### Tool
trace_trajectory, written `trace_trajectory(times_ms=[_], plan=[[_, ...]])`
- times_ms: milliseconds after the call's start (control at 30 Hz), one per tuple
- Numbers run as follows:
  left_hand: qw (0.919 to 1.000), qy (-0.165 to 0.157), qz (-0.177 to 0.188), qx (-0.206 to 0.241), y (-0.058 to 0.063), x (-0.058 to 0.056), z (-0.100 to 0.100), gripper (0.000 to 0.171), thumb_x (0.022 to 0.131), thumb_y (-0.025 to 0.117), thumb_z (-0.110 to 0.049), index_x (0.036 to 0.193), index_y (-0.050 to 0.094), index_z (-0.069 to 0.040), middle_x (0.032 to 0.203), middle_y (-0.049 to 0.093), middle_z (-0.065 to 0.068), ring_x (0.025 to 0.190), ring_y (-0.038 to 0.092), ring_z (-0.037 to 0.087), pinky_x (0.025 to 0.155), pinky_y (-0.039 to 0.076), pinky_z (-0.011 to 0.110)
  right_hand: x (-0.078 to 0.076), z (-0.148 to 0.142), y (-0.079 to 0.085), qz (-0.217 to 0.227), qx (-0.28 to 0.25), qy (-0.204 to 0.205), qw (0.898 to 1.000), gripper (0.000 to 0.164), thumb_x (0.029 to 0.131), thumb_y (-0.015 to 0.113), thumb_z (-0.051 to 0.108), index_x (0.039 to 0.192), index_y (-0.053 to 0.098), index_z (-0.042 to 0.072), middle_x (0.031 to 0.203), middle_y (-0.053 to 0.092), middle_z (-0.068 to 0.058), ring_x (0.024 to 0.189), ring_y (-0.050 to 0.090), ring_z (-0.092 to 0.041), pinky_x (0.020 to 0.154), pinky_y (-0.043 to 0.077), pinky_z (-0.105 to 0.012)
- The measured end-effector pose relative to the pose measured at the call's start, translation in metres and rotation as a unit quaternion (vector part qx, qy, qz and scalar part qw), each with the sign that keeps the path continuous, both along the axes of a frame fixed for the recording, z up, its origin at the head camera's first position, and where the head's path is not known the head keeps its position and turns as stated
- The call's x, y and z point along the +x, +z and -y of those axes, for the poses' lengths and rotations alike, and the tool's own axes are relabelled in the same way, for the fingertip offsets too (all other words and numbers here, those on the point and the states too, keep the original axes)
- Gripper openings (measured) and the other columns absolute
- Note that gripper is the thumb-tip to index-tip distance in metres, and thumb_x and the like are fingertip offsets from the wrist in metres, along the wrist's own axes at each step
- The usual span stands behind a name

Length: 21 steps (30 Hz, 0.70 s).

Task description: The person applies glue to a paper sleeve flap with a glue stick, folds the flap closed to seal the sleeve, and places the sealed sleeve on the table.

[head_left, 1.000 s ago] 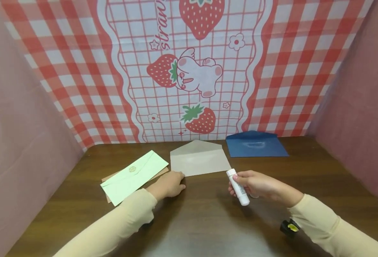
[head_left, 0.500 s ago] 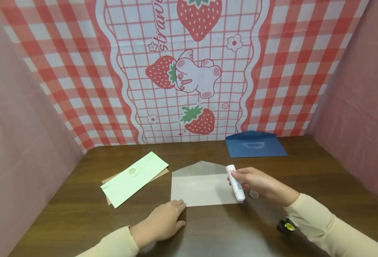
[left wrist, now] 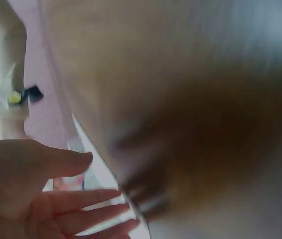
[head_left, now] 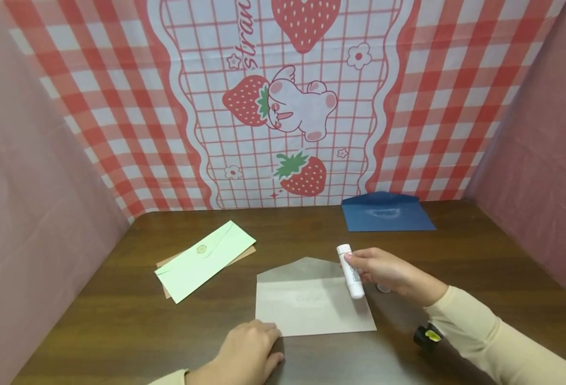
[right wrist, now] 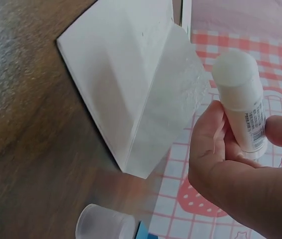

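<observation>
A pale grey envelope (head_left: 311,313) lies on the table with its pointed flap unfolded toward the back. My left hand (head_left: 248,350) rests at its near left corner, fingers extended; the left wrist view shows those straight fingers (left wrist: 91,219) on the envelope's edge. Above the envelope's right side, my right hand (head_left: 384,272) holds a white glue stick (head_left: 351,272) between thumb and fingers. The right wrist view shows a barcode label on the glue stick (right wrist: 245,104). Partly behind that hand stands a translucent cap (right wrist: 103,221), apart from it.
A mint green envelope (head_left: 206,262) with a round seal lies at left over a tan envelope (head_left: 244,255). At the back right is a blue envelope (head_left: 388,216) with a whitish smear. The patterned cloth (head_left: 302,107) rises behind the wooden table (head_left: 206,315).
My left hand has drawn the grey envelope toward the front of the table, from near the back to the middle. The right hand keeps the glue stick nearly in place.
</observation>
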<state>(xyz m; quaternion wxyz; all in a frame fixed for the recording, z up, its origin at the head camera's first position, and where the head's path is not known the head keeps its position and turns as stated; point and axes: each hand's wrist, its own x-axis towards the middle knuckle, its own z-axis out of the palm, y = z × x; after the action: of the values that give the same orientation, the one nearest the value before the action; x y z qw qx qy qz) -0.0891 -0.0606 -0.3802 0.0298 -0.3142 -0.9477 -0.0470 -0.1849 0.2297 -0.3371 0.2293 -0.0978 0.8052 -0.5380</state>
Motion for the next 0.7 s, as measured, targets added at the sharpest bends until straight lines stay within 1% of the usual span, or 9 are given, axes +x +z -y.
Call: trace_trajectory(times_ms=[100, 167, 233, 300, 333, 400, 467, 567, 700], plan=[[0.9976, 0.021, -0.011, 0.066, 0.006, -0.019, 0.002, 0.01, 0.08, 0.073, -0.024, 0.083, 0.072, -0.015, 0.078, 0.071, -0.004, 0.071, 0.064, 0.009, 0.061, 0.05, 0.025, 0.0, 0.003, 0.003, -0.001, 0.013, -0.008, 1.0, 0.057, 0.1, 0.049, 0.029, 0.134, 0.041, -0.016, 0.123, 0.058, -0.025, 0.097, 0.057, -0.016, 0.087, 0.051, -0.03], [0.9936, 0.054, -0.015, 0.098, 0.01, -0.038, 0.006, 0.006, 0.079, 0.074, -0.017, 0.082, 0.073, -0.013, 0.077, 0.071, -0.001, 0.069, 0.064, 0.011, 0.058, 0.05, 0.025, -0.001, 0.006, 0.004, -0.007, 0.02, -0.005, 1.0, 0.058, 0.098, 0.053, 0.031, 0.132, 0.044, -0.015, 0.118, 0.06, -0.022, 0.095, 0.058, -0.015, 0.085, 0.052, -0.03], [0.9881, 0.09, -0.015, 0.124, 0.01, -0.059, 0.01, 0.01, 0.078, 0.075, -0.012, 0.086, 0.071, -0.009, 0.081, 0.071, 0.003, 0.071, 0.065, 0.013, 0.059, 0.052, 0.027, 0.0, 0.011, 0.005, -0.016, 0.022, 0.001, 1.0, 0.056, 0.096, 0.057, 0.032, 0.128, 0.048, -0.014, 0.111, 0.061, -0.017, 0.091, 0.058, -0.015, 0.084, 0.053, -0.029], [0.9825, 0.114, 0.005, 0.147, 0.009, -0.08, 0.015, 0.016, 0.078, 0.076, -0.01, 0.091, 0.069, -0.005, 0.084, 0.069, 0.005, 0.074, 0.063, 0.015, 0.063, 0.053, 0.029, 0.0, 0.017, 0.004, -0.027, 0.017, 0.011, 0.999, 0.052, 0.095, 0.059, 0.029, 0.124, 0.051, -0.014, 0.106, 0.063, -0.016, 0.089, 0.06, -0.014, 0.083, 0.055, -0.031], [0.9802, 0.119, 0.017, 0.157, 0.008, -0.089, 0.017, 0.018, 0.078, 0.077, -0.01, 0.093, 0.068, -0.004, 0.085, 0.068, 0.006, 0.075, 0.062, 0.015, 0.065, 0.052, 0.03, 0.0, 0.02, 0.004, -0.032, 0.015, 0.017, 0.999, 0.05, 0.094, 0.061, 0.028, 0.121, 0.053, -0.013, 0.104, 0.064, -0.015, 0.088, 0.061, -0.013, 0.083, 0.056, -0.031], [0.9764, 0.121, 0.048, 0.172, 0.004, -0.104, 0.021, 0.021, 0.077, 0.078, -0.01, 0.094, 0.067, -0.003, 0.085, 0.067, 0.006, 0.077, 0.06, 0.014, 0.068, 0.052, 0.032, 0.001, 0.027, 0.003, -0.043, 0.009, 0.025, 0.999, 0.046, 0.093, 0.063, 0.025, 0.117, 0.055, -0.013, 0.1, 0.065, -0.015, 0.086, 0.062, -0.012, 0.083, 0.057, -0.034], [0.9746, 0.107, 0.074, 0.182, 0.0, -0.114, 0.023, 0.019, 0.076, 0.079, -0.008, 0.091, 0.067, -0.003, 0.082, 0.066, 0.006, 0.075, 0.059, 0.013, 0.067, 0.05, 0.029, 0.001, 0.033, 0.001, -0.054, 0.005, 0.033, 0.998, 0.043, 0.092, 0.064, 0.022, 0.115, 0.056, -0.014, 0.1, 0.066, -0.016, 0.085, 0.063, -0.012, 0.083, 0.057, -0.036], [0.9729, 0.079, 0.098, 0.193, -0.005, -0.123, 0.025, 0.015, 0.074, 0.08, -0.005, 0.082, 0.068, -0.003, 0.075, 0.066, 0.004, 0.069, 0.056, 0.01, 0.062, 0.048, 0.023, 0.0, 0.043, -0.002, -0.082, 0.001, 0.05, 0.995, 0.042, 0.091, 0.065, 0.018, 0.114, 0.056, -0.016, 0.102, 0.067, -0.023, 0.086, 0.065, -0.013, 0.082, 0.058, -0.038], [0.9697, 0.051, 0.108, 0.213, -0.006, -0.132, 0.025, 0.016, 0.07, 0.082, -0.005, 0.072, 0.067, -0.003, 0.068, 0.066, 0.004, 0.063, 0.054, 0.006, 0.057, 0.046, 0.017, -0.004, 0.053, -0.005, -0.128, 0.021, 0.054, 0.99, 0.038, 0.09, 0.066, 0.016, 0.112, 0.06, -0.014, 0.104, 0.069, -0.025, 0.085, 0.066, -0.013, 0.079, 0.059, -0.038]])
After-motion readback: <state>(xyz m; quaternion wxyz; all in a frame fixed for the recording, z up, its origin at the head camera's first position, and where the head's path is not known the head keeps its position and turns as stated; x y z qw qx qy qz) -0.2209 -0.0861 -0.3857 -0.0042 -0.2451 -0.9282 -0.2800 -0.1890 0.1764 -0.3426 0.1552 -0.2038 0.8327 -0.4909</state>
